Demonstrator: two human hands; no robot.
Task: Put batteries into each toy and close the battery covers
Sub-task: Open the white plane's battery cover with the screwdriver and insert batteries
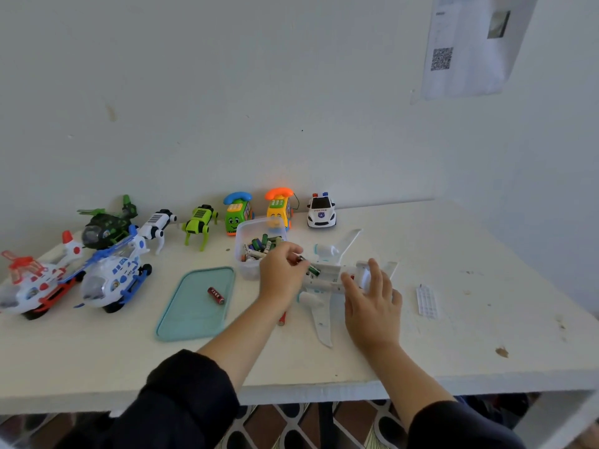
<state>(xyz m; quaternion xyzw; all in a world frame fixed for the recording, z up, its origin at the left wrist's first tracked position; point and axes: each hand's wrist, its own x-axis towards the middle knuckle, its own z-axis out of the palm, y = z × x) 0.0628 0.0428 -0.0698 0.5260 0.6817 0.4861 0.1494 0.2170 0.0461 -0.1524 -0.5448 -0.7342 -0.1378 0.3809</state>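
— Dark sleeves come in over the near edge of the table, one arm on each side. What step is this?

— Loading the toy airplane, I'd judge. It lies belly-up near the middle of the table, its battery bay facing the camera. The left hand pinches a dark green battery by one end, fingers curled round it, and the battery's other end sits right at the open bay.

— And the right hand?

— Spread and fairly flat, fingers resting on the fuselage beside the bay to steady it. It holds nothing that I can see.

— What does the next move call for?

— Seating the battery the right way round against its contact, then pressing it down. How many cells are already in, I cannot tell (the left hand hides part of the bay).

— The cover?

— A small ribbed white piece lies on the table toward the right edge, well apart from the plane. It may be the cover, though that is a guess.

— Spare batteries?

— A clear tub of them stands just behind the left hand, and one red battery lies on the teal tray to its left. The other toys line the far edge and left corner, so much of the task looks undone.
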